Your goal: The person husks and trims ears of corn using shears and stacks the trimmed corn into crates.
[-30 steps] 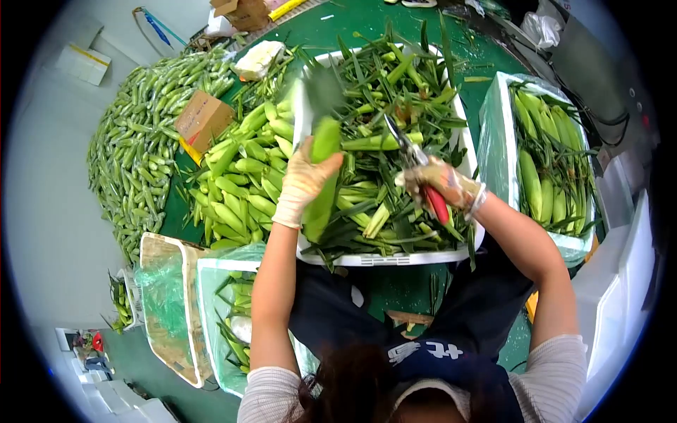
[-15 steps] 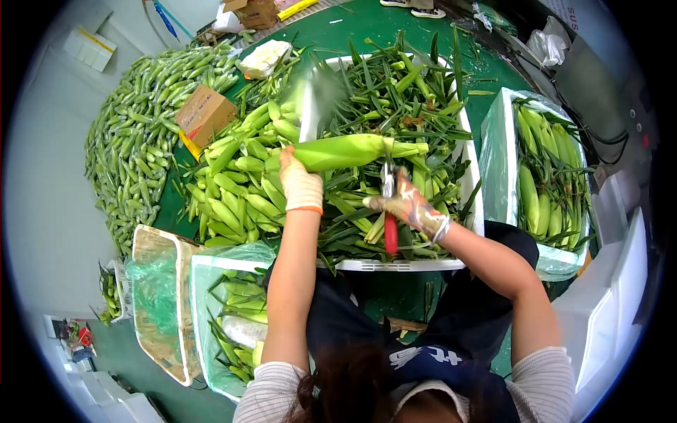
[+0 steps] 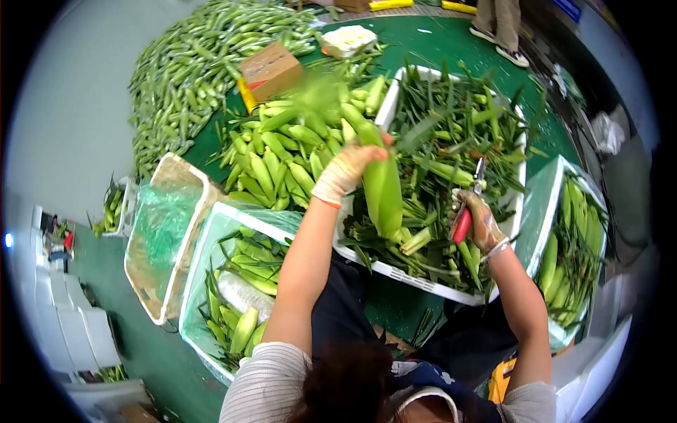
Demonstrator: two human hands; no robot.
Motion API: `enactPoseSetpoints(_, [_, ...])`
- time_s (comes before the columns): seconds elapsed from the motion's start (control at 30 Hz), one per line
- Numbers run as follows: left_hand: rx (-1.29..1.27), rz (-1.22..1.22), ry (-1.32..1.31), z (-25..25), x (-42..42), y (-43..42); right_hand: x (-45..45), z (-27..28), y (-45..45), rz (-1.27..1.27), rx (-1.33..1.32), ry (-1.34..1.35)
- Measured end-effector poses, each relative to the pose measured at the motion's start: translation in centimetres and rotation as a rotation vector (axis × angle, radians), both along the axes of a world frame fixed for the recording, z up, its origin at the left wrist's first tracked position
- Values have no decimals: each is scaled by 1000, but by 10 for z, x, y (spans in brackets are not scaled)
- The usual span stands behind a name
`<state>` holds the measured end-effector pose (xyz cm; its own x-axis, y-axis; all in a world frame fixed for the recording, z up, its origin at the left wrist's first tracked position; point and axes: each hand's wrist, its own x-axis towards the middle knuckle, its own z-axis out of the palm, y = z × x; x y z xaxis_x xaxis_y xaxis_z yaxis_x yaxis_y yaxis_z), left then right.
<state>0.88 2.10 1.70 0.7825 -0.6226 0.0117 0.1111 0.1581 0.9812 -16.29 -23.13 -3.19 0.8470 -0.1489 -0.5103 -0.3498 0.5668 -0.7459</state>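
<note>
My left hand (image 3: 350, 168), in a pale glove with an orange cuff, is closed around a green corn ear in its husk (image 3: 383, 194). The ear is tilted, its lower end over the near left part of a white crate (image 3: 403, 271) full of cut leaves and stalk ends. My gloved right hand (image 3: 481, 222) grips pruning shears (image 3: 462, 227) with red handles, their metal blades pointing away from me above the crate's right side. Left of the crate lies a heap of husked-on corn ears (image 3: 264, 166), close beyond my left hand.
A green-lined crate (image 3: 211, 296) of corn stands front left, beside an off-white bin (image 3: 190, 257). Another lined crate (image 3: 546, 204) is on the right. Wrapped corn (image 3: 183, 84), a cardboard box (image 3: 270, 70) and a white bundle (image 3: 348, 41) lie farther back. A person's legs (image 3: 499, 25) show at the top.
The ear has gone from level, with the shears at its stalk end, to tilted downward near the crate's left side. The shears have come away to the right. My view has turned left.
</note>
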Motion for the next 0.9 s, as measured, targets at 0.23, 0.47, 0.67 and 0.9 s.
enactPoseSetpoints(0.23, [168,-186,-430,-6,-22,-30,43,34,43,79,-121,-284])
enactPoseSetpoints(0.47, [283,-141,-330,4,-40,-32,110,-19,-23,204,-8,-256])
enactPoseSetpoints(0.67, [279,-47,-152,3,-24,-30,146,-38,-80,402,-419,-366])
enactPoseSetpoints(0.9, [912,-5,-930,-45,34,-45,129,55,-2,325,-1169,-381])
